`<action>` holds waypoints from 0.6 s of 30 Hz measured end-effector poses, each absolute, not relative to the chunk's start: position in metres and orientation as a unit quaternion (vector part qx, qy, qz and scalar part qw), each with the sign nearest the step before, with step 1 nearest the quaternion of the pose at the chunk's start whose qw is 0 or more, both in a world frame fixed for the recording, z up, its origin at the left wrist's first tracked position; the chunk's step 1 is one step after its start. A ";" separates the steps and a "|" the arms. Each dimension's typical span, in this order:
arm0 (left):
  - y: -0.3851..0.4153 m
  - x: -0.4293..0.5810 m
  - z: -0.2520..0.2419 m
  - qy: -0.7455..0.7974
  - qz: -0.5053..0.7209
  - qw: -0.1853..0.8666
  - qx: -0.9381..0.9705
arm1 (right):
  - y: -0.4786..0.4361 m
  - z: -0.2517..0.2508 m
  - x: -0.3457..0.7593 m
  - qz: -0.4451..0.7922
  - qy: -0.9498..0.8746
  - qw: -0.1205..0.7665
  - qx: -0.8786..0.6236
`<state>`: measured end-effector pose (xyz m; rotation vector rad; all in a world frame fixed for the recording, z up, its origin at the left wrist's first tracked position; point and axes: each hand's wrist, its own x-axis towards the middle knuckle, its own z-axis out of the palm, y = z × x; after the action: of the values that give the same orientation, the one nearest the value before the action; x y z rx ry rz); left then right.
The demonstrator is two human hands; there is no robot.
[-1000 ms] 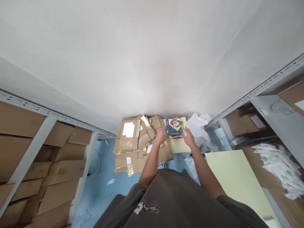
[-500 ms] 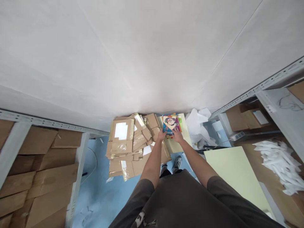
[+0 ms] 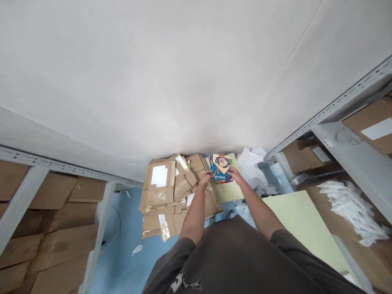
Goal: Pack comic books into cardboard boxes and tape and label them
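Note:
A blue and cream book [image 3: 221,166] with a cartoon figure on its cover is held up between both my hands. My left hand [image 3: 207,177] is closed on its lower left edge. On the right edge, my right hand [image 3: 234,174] grips it too. Behind and beneath the book, more colourful books [image 3: 230,160] peek out, mostly hidden. They lie on a pale yellow surface [image 3: 228,192].
Flattened cardboard boxes [image 3: 159,192] are piled to the left. White plastic wrap [image 3: 252,167] lies right of the books. Shelves with cartons [image 3: 64,237] stand at left, and a shelf with white bags [image 3: 352,208] at right. A pale green board [image 3: 301,224] lies nearer me.
My hands have lifted the blue and cream book off the other books, and my right hand now grips its right edge. The view has shifted slightly.

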<state>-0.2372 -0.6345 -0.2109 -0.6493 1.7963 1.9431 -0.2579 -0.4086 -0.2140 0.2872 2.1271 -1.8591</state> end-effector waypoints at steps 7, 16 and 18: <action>-0.661 -0.257 -0.160 0.580 0.782 0.217 -0.076 | -0.383 -0.146 -0.269 -0.760 0.623 0.162 0.095; -0.618 -0.258 -0.130 0.596 0.766 0.237 0.032 | -0.336 -0.105 -0.233 -0.763 0.631 0.110 0.087; -0.599 -0.251 -0.131 0.607 0.752 0.254 0.036 | -0.318 -0.104 -0.215 -0.765 0.630 0.090 0.104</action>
<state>-0.2510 -0.5986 -0.1308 0.0983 1.6489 2.0432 -0.2149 -0.3182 -0.1038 0.3091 1.8726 -2.2734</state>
